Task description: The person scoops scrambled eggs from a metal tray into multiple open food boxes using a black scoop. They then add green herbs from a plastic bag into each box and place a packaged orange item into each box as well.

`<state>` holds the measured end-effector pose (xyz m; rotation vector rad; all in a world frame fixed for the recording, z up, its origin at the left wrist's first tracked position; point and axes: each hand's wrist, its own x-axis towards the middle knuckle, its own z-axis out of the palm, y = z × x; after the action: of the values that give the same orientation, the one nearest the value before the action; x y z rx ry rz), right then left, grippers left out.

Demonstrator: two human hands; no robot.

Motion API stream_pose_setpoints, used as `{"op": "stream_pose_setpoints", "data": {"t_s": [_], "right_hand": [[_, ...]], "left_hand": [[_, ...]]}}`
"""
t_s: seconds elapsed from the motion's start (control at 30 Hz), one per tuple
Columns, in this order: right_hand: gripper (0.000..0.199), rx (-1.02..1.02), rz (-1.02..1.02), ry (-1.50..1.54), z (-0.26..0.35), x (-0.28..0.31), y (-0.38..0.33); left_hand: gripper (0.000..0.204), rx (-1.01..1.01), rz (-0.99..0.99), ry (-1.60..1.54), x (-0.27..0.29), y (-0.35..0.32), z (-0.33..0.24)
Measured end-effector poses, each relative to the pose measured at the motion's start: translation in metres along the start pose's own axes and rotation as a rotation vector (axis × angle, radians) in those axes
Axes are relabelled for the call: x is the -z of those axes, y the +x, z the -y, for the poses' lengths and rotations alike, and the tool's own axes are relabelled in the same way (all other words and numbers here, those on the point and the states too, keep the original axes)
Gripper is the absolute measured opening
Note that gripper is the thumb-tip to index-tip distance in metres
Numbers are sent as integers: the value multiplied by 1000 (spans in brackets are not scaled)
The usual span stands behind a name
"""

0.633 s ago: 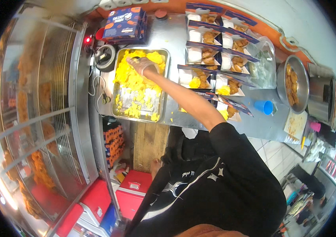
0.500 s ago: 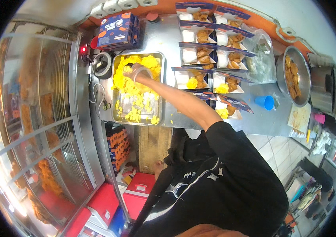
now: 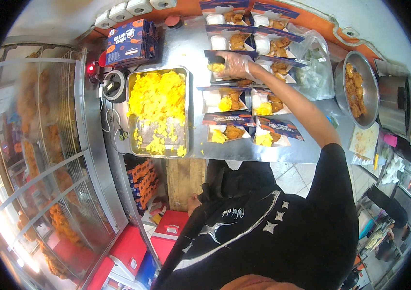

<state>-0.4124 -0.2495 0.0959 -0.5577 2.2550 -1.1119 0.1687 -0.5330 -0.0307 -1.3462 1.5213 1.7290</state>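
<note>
My right hand [image 3: 238, 65], in a clear plastic glove, is closed on a small dark scoop [image 3: 211, 60] with yellow scrambled egg [image 3: 216, 67] in it. It hovers over a box in the middle row, hiding most of that box. Several open takeaway boxes [image 3: 229, 119] stand in two columns, holding browned fried pieces and, in many, a white block. The nearer boxes also carry a yellow dollop [image 3: 225, 103]. To the left lies a metal tray [image 3: 186, 116] of crumbled egg [image 3: 157, 94]. My left hand [image 3: 194, 200] hangs low beside my body, its fingers mostly hidden.
Folded blue-and-orange boxes [image 3: 129, 44] are stacked behind the tray. Scissors [image 3: 123, 135] and a white cord lie left of it, near a glass display cabinet [image 3: 46, 145]. A plastic bag [image 3: 314, 67] and a metal bowl [image 3: 370, 92] of fried pieces stand at right.
My right hand has moved from the egg tray rightward to the boxes, bringing the scoop with egg. My forearm now hides where the blue cup stood. The view has shifted slightly.
</note>
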Motion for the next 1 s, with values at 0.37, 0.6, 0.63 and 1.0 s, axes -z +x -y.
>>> {"op": "stream_pose_setpoints", "data": {"t_s": [0.37, 0.6, 0.63, 1.0], "right_hand": [[74, -52, -97, -824, -71, -32, -29], [96, -176, 8, -790, -35, -26, -46], [96, -176, -3, -800, -37, -26, -47], [44, -18, -333, 73, -57, -20, -34]], "left_hand": [[26, -51, -9, 154, 6, 12, -17], [26, -256, -123, 515, 10, 30, 19], [26, -185, -143, 563, 10, 32, 19], [29, -50, -75, 204, 1, 22, 0]]}}
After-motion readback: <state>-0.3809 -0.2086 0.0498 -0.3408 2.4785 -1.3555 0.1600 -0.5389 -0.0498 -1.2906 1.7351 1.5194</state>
